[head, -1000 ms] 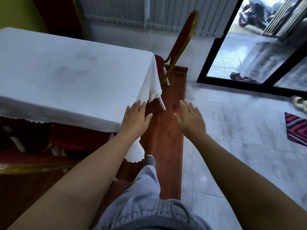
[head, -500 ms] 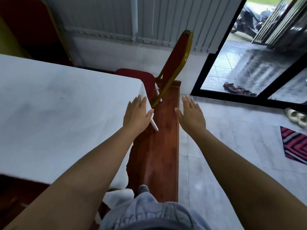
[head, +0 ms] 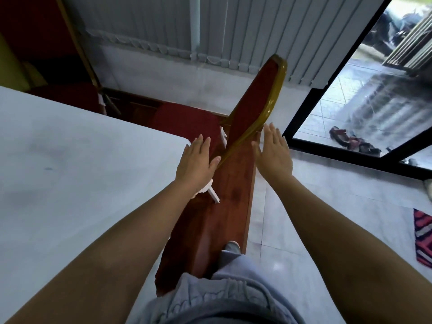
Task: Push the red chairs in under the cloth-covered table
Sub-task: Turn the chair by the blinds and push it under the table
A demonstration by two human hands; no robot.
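A red chair (head: 256, 101) with a gold frame stands at the table's far right corner, its backrest edge-on to me and its seat (head: 184, 121) sticking out past the white cloth-covered table (head: 77, 174). My left hand (head: 196, 163) hovers flat over the table corner, thumb close to the backrest's gold edge. My right hand (head: 273, 153) is flat with straight fingers just right of the backrest. Neither hand holds anything. Whether they touch the chair is unclear.
A second red chair (head: 60, 94) stands at the table's far side, upper left. I stand on a raised wooden platform (head: 224, 206); tiled floor lies to the right. An open doorway (head: 364, 113) with sandals (head: 350, 141) is at right. A striped mat (head: 423, 239) lies by the right edge.
I have walked forward along the platform beside the table. Both flat hands have closed in on the chair's backrest, which now sits between them.
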